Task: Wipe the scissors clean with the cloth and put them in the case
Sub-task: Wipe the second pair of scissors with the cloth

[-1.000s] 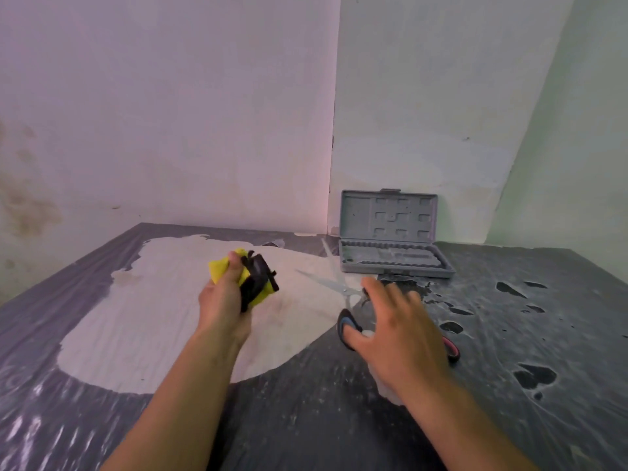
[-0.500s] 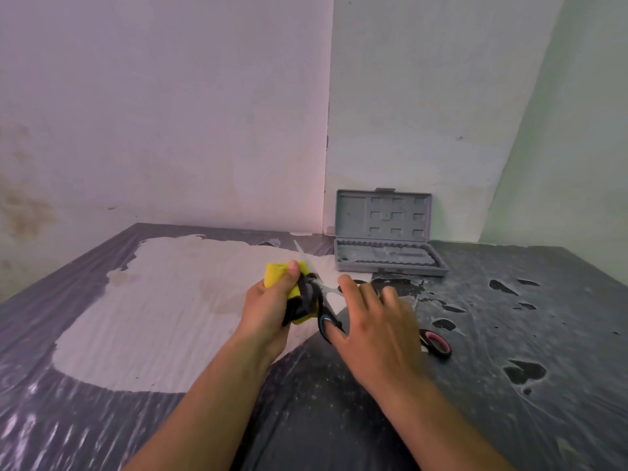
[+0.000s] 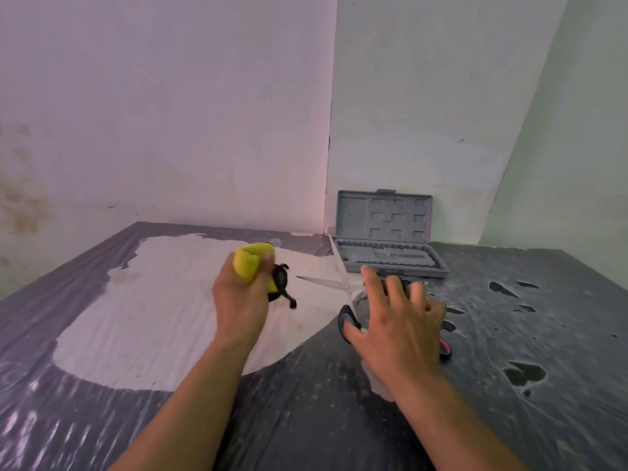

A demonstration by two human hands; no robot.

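The scissors (image 3: 343, 283) are held at their handles by the right hand (image 3: 397, 321), blades spread wide — one pointing away toward the open grey case (image 3: 387, 246), the other leftward toward the left hand (image 3: 243, 300). A bunched yellow cloth (image 3: 251, 265) is gripped in that left hand, just beside the leftward blade tip but apart from it — the nearer blade for wiping.

Dim, soft indoor light, pinkish cast on left wall (image 3: 153, 113), greenish on right. Glare streaks on the worktop (image 3: 339, 419) film. Slight motion blur, wide-angle bending at edges. Shadows faint.
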